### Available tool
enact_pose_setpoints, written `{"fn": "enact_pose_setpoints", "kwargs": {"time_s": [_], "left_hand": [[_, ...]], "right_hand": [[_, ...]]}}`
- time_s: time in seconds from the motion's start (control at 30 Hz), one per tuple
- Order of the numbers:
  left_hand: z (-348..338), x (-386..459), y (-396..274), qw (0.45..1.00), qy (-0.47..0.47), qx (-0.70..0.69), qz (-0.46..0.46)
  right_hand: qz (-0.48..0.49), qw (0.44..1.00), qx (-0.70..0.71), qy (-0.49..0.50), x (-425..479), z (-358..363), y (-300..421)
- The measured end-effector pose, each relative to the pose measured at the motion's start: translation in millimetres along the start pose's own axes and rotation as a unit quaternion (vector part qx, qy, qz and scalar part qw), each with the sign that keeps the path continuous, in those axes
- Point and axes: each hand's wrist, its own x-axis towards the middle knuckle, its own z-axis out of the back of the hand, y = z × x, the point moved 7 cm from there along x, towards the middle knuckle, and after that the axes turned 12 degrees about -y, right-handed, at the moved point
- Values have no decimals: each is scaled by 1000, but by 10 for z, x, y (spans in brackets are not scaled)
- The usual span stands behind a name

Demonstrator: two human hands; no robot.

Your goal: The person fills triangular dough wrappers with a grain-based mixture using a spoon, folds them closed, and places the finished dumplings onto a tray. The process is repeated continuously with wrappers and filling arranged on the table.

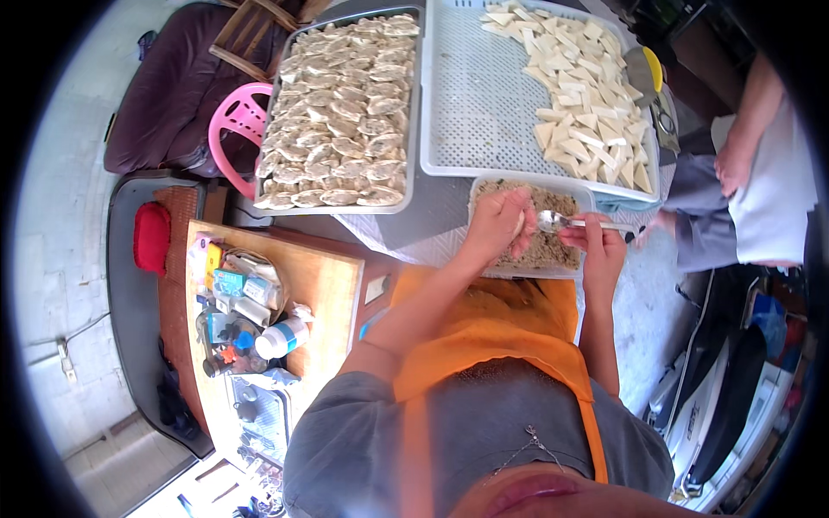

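Observation:
A rectangular plastic container [589, 201] of crumbly brown minced filling [550, 249] stands right before me. Above it, my left hand [504, 220] is curled around a small pale piece [520, 223], mostly hidden by the fingers. My right hand [599, 243] grips a metal spoon [550, 221] by its handle, the bowl pointing left over the filling, close to my left fingers. Beyond the container lies a white perforated tray [479, 116], with many pale triangular pieces [583, 84], like tofu, heaped on its right side. A second tray [412, 129] holds close rows of filled pieces [343, 116].
Another person [771, 175] stands at the right, one hand hanging near the table. A round yellow-edged tool [644, 74] lies by the right tray. A pink plastic chair [227, 139] and a wooden cabinet [330, 278] with boxes and a white bottle [282, 338] are at left.

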Motion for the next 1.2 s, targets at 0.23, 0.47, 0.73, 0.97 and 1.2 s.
{"fn": "enact_pose_setpoints", "kwargs": {"time_s": [0.23,0.47,0.73,0.97,1.2], "left_hand": [[5,68,178,990,8,-132,52],[-44,113,103,977,73,-198,30],[-73,13,11,993,50,-68,-88],[13,23,81,998,59,4,-28],[-7,44,274,991,84,-90,57]], "right_hand": [[61,997,-49,25,-6,-69,96],[28,999,-40,2,-79,-69,76],[-98,991,70,56,-90,-260,-101],[-49,999,16,9,130,-18,57],[-22,1000,-13,10,171,16,14]]}}
